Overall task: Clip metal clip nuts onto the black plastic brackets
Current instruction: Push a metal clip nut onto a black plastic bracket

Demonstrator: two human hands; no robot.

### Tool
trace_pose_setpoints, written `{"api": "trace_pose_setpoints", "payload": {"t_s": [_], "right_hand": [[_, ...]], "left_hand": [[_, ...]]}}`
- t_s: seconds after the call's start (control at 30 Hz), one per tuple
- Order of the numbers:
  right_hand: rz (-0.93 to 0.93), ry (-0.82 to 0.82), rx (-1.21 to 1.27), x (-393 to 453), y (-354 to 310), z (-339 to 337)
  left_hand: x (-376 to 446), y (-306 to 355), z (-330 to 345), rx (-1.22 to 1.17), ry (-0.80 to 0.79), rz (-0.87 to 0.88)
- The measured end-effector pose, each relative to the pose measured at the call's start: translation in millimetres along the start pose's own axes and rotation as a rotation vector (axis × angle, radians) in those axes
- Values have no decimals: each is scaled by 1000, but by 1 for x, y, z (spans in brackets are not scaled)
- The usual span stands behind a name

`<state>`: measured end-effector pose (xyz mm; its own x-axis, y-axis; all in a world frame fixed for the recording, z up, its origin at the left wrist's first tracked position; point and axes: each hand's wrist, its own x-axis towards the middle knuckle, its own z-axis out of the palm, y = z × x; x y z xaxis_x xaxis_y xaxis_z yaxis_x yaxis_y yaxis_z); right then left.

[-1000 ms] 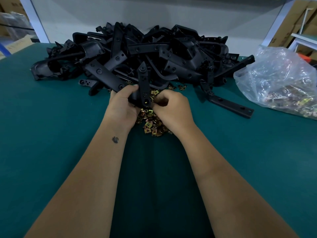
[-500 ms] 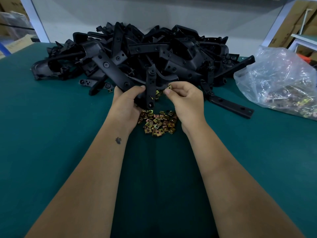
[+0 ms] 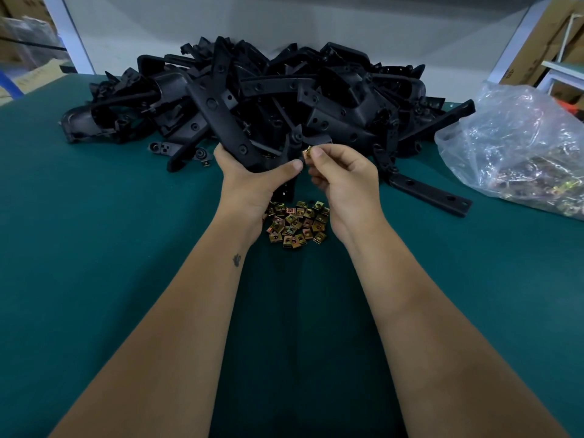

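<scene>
A black bracket (image 3: pixel 221 121) is held up; brass clip nuts (image 3: pixel 295 224) lie heaped below.

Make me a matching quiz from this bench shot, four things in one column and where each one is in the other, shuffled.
1. single clip nut
2. loose clip nuts
3. plastic bag
4. bracket pile

A. far edge of the table
B. table between the wrists
C. pinched in the right hand
D. right side of the table

Pairs: 1-C, 2-B, 3-D, 4-A
</scene>
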<state>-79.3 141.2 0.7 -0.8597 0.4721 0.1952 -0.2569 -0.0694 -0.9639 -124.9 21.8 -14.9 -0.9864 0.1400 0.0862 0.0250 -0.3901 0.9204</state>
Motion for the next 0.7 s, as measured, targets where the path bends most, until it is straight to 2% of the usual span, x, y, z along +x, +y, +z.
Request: {"api": "trace_pose_setpoints", "payload": {"t_s": [0.2, 0.57, 0.63, 0.7], "right_hand": [[97, -3, 60, -4, 1, 10], [160, -120, 230, -6, -9, 12], [165, -115, 246, -7, -9, 13], [151, -80, 201, -6, -9, 11]], "left_hand": [[-2, 0, 2, -33, -22, -3], [-1, 7, -1, -140, 59, -20], [0, 8, -3, -103, 78, -23], [0, 6, -5, 46, 87, -4]]}}
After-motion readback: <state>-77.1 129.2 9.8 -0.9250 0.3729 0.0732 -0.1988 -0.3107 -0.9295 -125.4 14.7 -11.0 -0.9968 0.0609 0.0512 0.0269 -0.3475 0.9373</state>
